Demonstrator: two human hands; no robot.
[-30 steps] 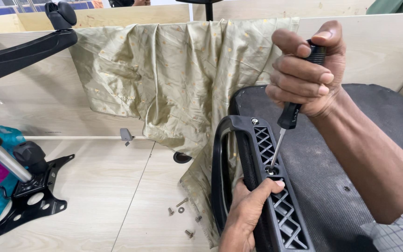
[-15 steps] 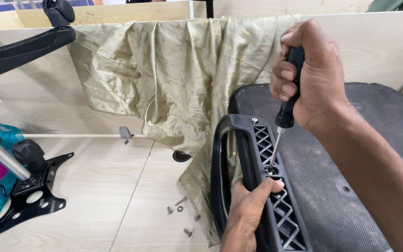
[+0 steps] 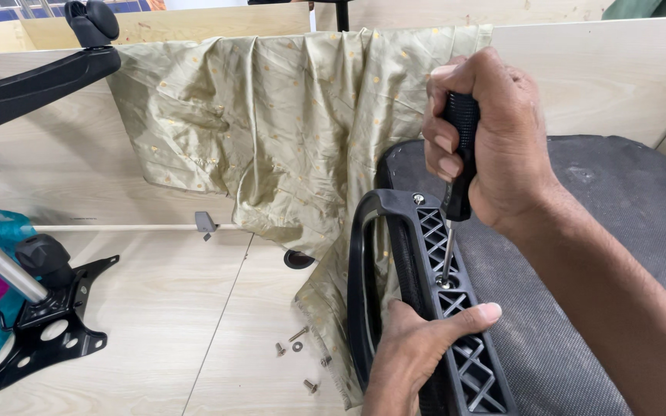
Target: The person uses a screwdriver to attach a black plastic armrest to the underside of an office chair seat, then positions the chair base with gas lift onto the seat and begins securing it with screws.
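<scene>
My right hand (image 3: 495, 146) is closed around the black handle of a screwdriver (image 3: 459, 166), held upright. Its metal tip sits in a hole of the black plastic armrest bracket (image 3: 433, 254), which has a lattice face. My left hand (image 3: 414, 354) grips the lower part of that bracket, thumb lying across the lattice. The bracket lies against the underside of a dark grey chair seat (image 3: 580, 254). A silver screw head (image 3: 418, 199) shows near the bracket's upper end.
An olive-green cloth (image 3: 287, 146) hangs over a pale wooden panel behind the seat. Loose screws (image 3: 296, 347) lie on the wooden floor. A black chair mechanism plate with gas cylinder (image 3: 44, 308) rests at left, and a chair base leg with castor (image 3: 32, 77) sits above it.
My right hand has turned on the screwdriver handle, its grip shifting from knuckles facing me to the back of the hand facing me. My left hand stays on the bracket.
</scene>
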